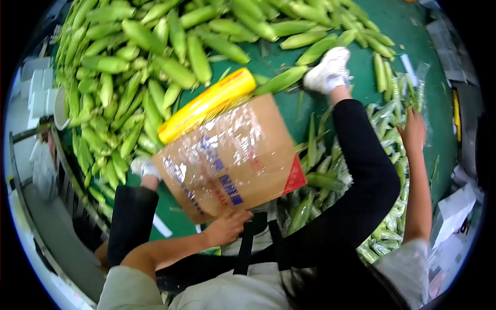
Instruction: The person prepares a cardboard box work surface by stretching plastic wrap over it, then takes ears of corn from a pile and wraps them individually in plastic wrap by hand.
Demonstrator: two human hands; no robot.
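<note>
A cardboard box [258, 132] with blue and red printing and a shiny film over its top sits between my legs. Along its far edge lies a yellow roll of plastic film [206, 106]. My left hand [227, 227] is at the box's near edge, fingers curled against it; the fingertips are partly hidden. Out to the right, my right hand [412, 133] reaches over the plastic-wrapped corn [390, 235]. Its fingers are closed around the near end of an ear of corn [410, 94], with clear plastic beside it.
A large heap of unwrapped green corn [150, 67] covers the far left and middle of the green surface [413, 36]. More ears [320, 181] lie beside my right leg. A metal rail [62, 165] runs along the left. White papers [454, 212] are at the far right.
</note>
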